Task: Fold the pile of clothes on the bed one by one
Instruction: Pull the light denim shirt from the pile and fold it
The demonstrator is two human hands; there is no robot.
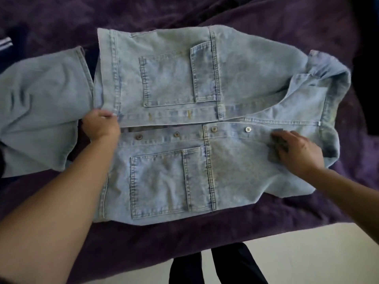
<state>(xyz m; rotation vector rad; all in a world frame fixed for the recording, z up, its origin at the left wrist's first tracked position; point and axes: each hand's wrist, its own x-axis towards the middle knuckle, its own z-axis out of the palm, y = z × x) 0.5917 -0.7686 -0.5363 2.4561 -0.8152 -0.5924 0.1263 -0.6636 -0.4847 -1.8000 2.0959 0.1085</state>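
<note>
Our left hand (101,125) pinches the hem corner of the denim jacket (184,124) spread front-up on the purple bed (266,15), while our right hand (297,152) presses open-palmed near the collar; we judge a careless tug could reopen the unbuttoned fronts.

The only camera sits on my head, looking forward and steeply down over the bed (61,232) from close above. My forearms enter from the bottom corners; my legs and a strip of pale floor (307,259) show at the lower edge.
</note>
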